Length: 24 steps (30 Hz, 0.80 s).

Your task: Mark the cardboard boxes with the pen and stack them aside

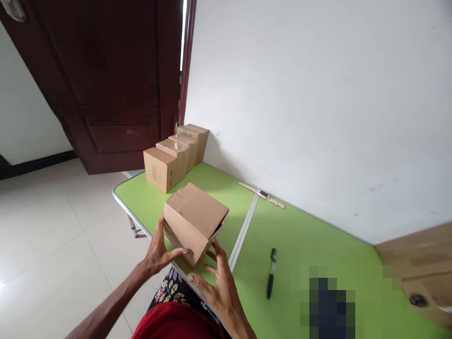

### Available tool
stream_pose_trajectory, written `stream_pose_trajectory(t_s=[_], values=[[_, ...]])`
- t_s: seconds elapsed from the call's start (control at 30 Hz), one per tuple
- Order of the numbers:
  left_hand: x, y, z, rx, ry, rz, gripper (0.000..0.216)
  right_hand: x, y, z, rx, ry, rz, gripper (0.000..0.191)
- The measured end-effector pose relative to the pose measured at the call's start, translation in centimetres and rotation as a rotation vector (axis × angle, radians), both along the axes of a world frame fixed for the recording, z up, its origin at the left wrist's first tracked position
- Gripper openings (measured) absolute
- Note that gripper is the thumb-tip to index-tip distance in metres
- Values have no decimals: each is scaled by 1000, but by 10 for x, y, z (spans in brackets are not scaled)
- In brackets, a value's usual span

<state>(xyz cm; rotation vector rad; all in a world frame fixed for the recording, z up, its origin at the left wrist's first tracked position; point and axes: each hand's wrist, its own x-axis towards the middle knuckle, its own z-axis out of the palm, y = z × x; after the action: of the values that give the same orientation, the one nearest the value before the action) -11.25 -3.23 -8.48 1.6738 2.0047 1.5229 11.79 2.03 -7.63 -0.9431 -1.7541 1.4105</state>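
A brown cardboard box (196, 212) stands at the near side of the green table, turned at an angle, with a dark gap along its right top edge. My left hand (157, 254) holds its left near corner, fingers along the left side and thumb against the front face. At the lower right corner is my right hand (221, 285), its fingers spread and the fingertips at or just touching the box. The right thumb is stretched out, apart from the box. The box hides part of the left fingertips.
Several closed cardboard boxes (160, 169) stand in a row by the wall. A watch-like strap (263, 193) lies along the back of the green table (254, 259). A black marker (271, 273) lies right of my hands. A brown carton (420, 268) is at far right, near a blurred dark patch.
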Motion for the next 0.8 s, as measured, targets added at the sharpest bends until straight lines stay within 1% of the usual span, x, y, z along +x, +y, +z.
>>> stream_pose_trajectory(t_s=[0.1, 0.13, 0.2, 0.27, 0.33, 0.4, 0.47, 0.53, 0.63, 0.73, 0.8], values=[[4, -12, -18, 54, -45, 176, 122, -37, 0, 5, 8, 33, 110, 101], [-1, -16, -22, 88, -58, 237, 125, -52, 3, 9, 8, 42, 161, 101], [-20, -22, -24, 142, -78, 322, 131, -86, 12, 17, 6, 74, 270, 103], [-48, -23, -21, 149, -98, 347, 133, -122, 21, 24, 2, 81, 377, 106], [-78, -17, -15, 122, -118, 341, 131, -156, 30, 28, -22, 27, 468, 110], [-102, -5, -7, 94, -124, 329, 123, -185, 41, 32, -46, -47, 498, 113], [-116, 9, 0, 66, -131, 320, 111, -204, 53, 36, -59, -82, 477, 114], [-121, 22, 3, 39, -141, 309, 101, -212, 68, 40, -58, -82, 456, 115], [-123, 37, 1, 9, -176, 347, 96, -207, 88, 42, -53, -89, 442, 112], [-129, 49, 0, -28, -212, 424, 96, -186, 99, 40, -58, -93, 409, 102], [-132, 55, 7, -50, -217, 448, 98, -162, 95, 37, -68, -79, 383, 93]])
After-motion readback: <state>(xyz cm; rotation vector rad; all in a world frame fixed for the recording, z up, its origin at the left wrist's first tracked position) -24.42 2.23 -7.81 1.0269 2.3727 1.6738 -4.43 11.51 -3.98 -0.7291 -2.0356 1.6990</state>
